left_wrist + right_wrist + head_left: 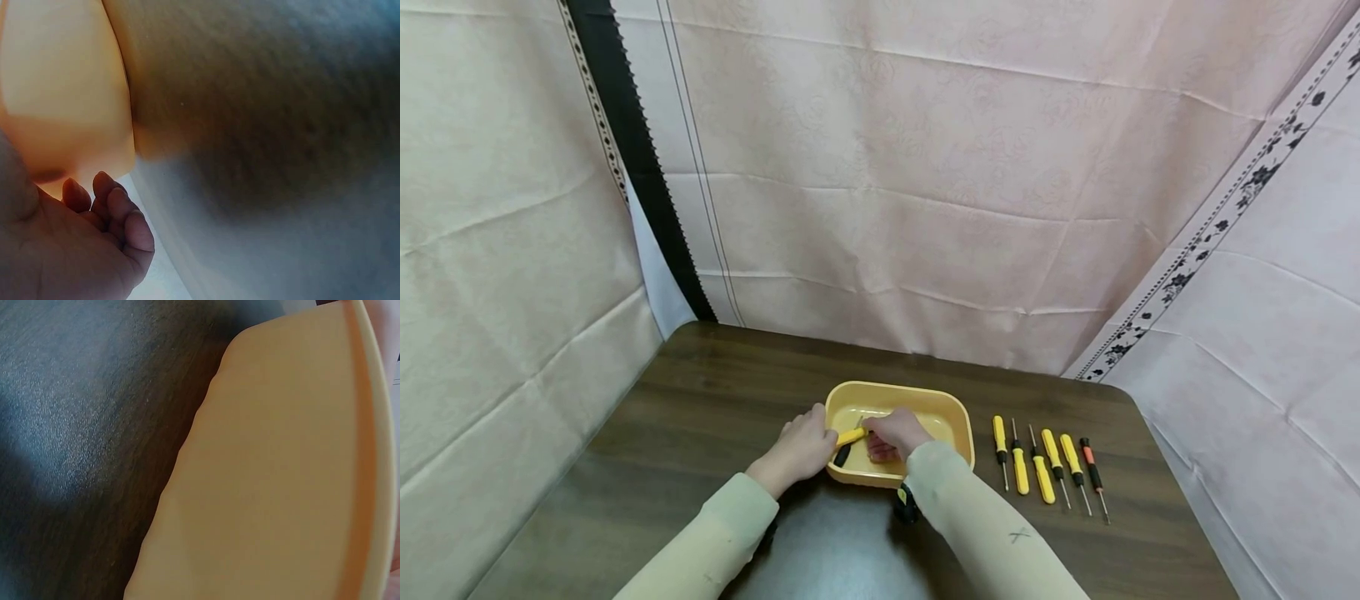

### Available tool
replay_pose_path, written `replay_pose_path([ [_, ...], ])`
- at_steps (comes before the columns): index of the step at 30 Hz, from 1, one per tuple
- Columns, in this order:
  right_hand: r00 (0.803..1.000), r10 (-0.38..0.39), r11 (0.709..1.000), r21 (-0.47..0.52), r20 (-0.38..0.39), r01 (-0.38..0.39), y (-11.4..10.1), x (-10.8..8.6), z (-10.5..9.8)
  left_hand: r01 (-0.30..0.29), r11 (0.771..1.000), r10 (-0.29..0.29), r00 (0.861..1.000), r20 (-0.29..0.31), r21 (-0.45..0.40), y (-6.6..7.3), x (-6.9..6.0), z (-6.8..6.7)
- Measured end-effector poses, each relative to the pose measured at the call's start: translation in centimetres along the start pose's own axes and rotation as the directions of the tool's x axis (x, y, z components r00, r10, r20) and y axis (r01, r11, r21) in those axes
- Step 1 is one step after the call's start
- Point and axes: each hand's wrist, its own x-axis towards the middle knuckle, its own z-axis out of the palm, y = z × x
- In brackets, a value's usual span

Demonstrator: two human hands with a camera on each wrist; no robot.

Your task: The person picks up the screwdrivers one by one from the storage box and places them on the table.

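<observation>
A yellow plastic bin [958,408] stands on the table in front of me. My left hand [801,446] grips its left rim, fingers curled along the outside wall; in the left wrist view the left hand [94,244] shows beside the bin wall [69,75]. Inside the bin, my right hand [901,429] pinches a yellow-handled screwdriver [852,436], whose far end lies close to the left thumb. Below it lie a black handle [842,455] and a reddish patterned piece [880,450], both partly covered. The bin's outer wall [281,450] fills the right wrist view, hiding the fingers.
To the right of the bin, several yellow-and-black screwdrivers [1019,471] lie in a row on the dark wooden table [752,375]. At the row's right end is a red-and-black screwdriver [1090,462]. Pale patterned cloth [880,208] hangs behind the table and at both sides.
</observation>
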Motion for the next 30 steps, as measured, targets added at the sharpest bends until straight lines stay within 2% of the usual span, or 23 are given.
replay_pose_path([
  [10, 1.000, -0.003, 0.998, 0.069, 0.020, 0.002, 0.6, 0.5, -0.3, 0.005, 1.000, -0.005, 1.000, 0.002, -0.003, 0.1, 0.0, 0.1],
  [19, 0.999, -0.012, 0.992, 0.125, 0.035, 0.008, 0.8, 0.1, -0.5, -0.016, 1.000, 0.016, 1.000, -0.008, -0.005, -0.1, 0.0, 0.1],
  [30, 0.998, -0.044, 0.976, 0.214, 0.043, 0.034, 0.9, 0.2, -1.0, -0.020, 1.000, 0.020, 1.000, -0.013, 0.007, 0.2, -0.3, -0.2],
])
